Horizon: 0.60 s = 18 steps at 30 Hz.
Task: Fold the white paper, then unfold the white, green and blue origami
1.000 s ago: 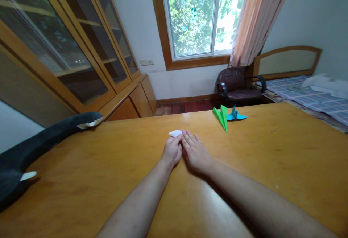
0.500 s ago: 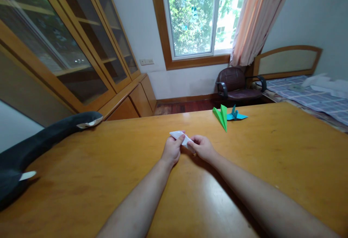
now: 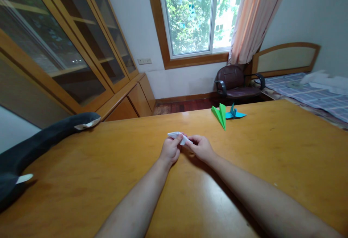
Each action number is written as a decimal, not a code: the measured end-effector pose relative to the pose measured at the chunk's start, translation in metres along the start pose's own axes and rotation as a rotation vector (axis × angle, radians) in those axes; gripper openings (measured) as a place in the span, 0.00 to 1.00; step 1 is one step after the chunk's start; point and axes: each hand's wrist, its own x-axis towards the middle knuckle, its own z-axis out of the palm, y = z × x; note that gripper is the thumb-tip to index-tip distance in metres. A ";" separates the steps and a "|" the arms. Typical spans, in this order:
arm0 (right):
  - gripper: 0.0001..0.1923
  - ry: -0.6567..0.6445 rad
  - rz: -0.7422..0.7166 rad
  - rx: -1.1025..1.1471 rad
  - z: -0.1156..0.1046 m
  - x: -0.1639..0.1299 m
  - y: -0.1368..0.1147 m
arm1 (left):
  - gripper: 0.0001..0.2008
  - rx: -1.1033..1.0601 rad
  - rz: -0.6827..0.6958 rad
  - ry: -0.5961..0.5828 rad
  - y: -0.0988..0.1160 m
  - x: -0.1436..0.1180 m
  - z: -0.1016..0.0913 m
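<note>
White folded paper [image 3: 178,136] sits pinched just above the wooden table [image 3: 81,180], the left hand [image 3: 170,151] closed on its near-left edge and the right hand [image 3: 202,148] nipping its right end. It looks feather-light, thin and easily creased, best held at the folded edges.

left hand [image 3: 170,150]: we wear no glove, ring or watch | right hand [image 3: 202,148]: bare too | forearms: no sleeves in view, we show bare to the frame edge
</note>
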 end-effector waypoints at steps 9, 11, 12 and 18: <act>0.15 0.023 -0.002 -0.104 0.000 0.000 0.000 | 0.22 0.013 0.057 0.010 -0.002 0.000 -0.001; 0.15 0.032 -0.013 -0.132 0.000 0.000 0.000 | 0.22 0.017 0.051 0.018 -0.002 0.002 -0.002; 0.14 0.026 -0.015 -0.131 0.000 0.000 -0.001 | 0.22 0.016 0.049 0.029 -0.002 0.002 -0.002; 0.19 -0.088 -0.033 -0.087 0.003 -0.003 -0.001 | 0.27 0.011 0.127 0.163 -0.002 0.007 -0.002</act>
